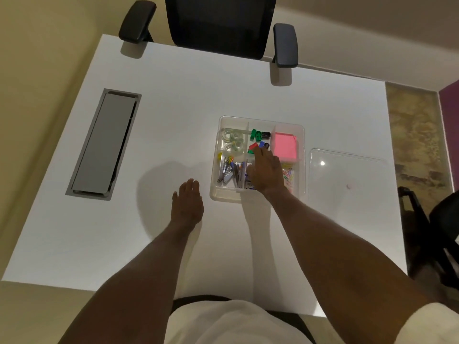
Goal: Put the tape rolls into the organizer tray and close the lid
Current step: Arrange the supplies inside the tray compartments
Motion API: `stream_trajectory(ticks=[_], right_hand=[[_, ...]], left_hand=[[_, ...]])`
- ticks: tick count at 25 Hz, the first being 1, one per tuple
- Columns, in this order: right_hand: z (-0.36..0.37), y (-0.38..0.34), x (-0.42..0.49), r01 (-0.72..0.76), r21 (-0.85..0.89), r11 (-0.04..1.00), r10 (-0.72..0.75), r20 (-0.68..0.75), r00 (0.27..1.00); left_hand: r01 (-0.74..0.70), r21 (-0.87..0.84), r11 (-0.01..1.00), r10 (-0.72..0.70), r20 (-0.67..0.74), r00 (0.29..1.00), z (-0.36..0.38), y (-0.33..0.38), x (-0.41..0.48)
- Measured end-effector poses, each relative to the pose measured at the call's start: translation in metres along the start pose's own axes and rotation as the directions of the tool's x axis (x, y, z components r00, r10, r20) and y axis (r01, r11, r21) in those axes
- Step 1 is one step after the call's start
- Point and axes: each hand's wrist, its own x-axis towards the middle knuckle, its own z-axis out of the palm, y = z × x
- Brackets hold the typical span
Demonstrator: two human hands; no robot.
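A clear plastic organizer tray [215, 194] sits on the white table, lid off. Clear tape rolls [232, 139] lie in its far-left compartment. The clear lid [347, 175] lies flat on the table to the right of the tray. My right hand [267, 171] hovers over the tray's middle, palm down with fingers apart, holding nothing. My left hand [187, 203] rests flat on the table just left of the tray, fingers loosely together and empty.
Other compartments hold coloured sharpeners [258, 139], pink sticky notes [284, 146], metal staplers or clips [229, 171] and coloured paper clips [288, 176]. A grey cable hatch [104, 142] is set into the table at left. A black office chair [218, 23] stands beyond the far edge.
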Motion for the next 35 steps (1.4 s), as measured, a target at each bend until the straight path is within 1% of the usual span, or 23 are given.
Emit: stream_trajectory(ticks=[2,4,7,11,13,16,18,20,23,28,32,35], right_hand=[[-0.001,0.002,-0.006,0.001,0.030,1.000,-0.001,0.005,1.000],[-0.002,0.001,-0.007,0.019,0.047,0.999,-0.018,-0.005,1.000],[-0.006,-0.001,-0.001,0.056,0.041,0.998,-0.056,-0.016,0.998],[-0.010,-0.007,0.019,0.086,0.058,0.995,-0.083,-0.042,0.996],[-0.009,-0.010,0.032,0.080,0.062,0.995,-0.078,-0.042,0.996],[-0.005,-0.013,0.052,0.102,0.030,0.994,-0.101,-0.010,0.995],[0.000,-0.013,0.064,0.148,-0.011,0.989,-0.148,0.038,0.988],[0.005,-0.012,0.075,0.211,-0.081,0.974,-0.203,0.094,0.975],[0.010,-0.012,0.087,0.255,-0.153,0.955,-0.236,0.135,0.962],[0.019,-0.010,0.099,0.269,-0.233,0.935,-0.228,0.187,0.956],[0.023,-0.005,0.103,0.276,-0.224,0.935,-0.235,0.193,0.953],[0.022,-0.001,0.102,0.300,-0.211,0.930,-0.264,0.181,0.947]], left_hand=[[0.029,-0.044,0.999,-0.033,-0.105,0.994,-0.013,0.010,0.008],[-0.010,-0.051,0.999,0.000,-0.188,0.982,-0.030,0.024,0.020],[-0.117,0.035,0.992,0.122,-0.226,0.966,-0.050,0.046,0.040],[-0.201,0.129,0.971,0.229,-0.254,0.940,-0.067,0.068,0.067],[-0.219,0.180,0.959,0.259,-0.244,0.934,-0.074,0.074,0.083],[-0.214,0.231,0.949,0.260,-0.189,0.947,-0.079,0.083,0.105],[-0.221,0.275,0.936,0.268,-0.146,0.952,-0.079,0.089,0.117],[-0.250,0.353,0.901,0.303,-0.101,0.948,-0.078,0.092,0.127],[-0.270,0.424,0.864,0.325,-0.064,0.943,-0.078,0.095,0.138],[-0.293,0.472,0.831,0.357,-0.049,0.933,-0.080,0.101,0.144],[-0.296,0.482,0.824,0.350,-0.023,0.936,-0.080,0.105,0.147],[-0.305,0.448,0.840,0.344,-0.006,0.939,-0.079,0.108,0.148]])
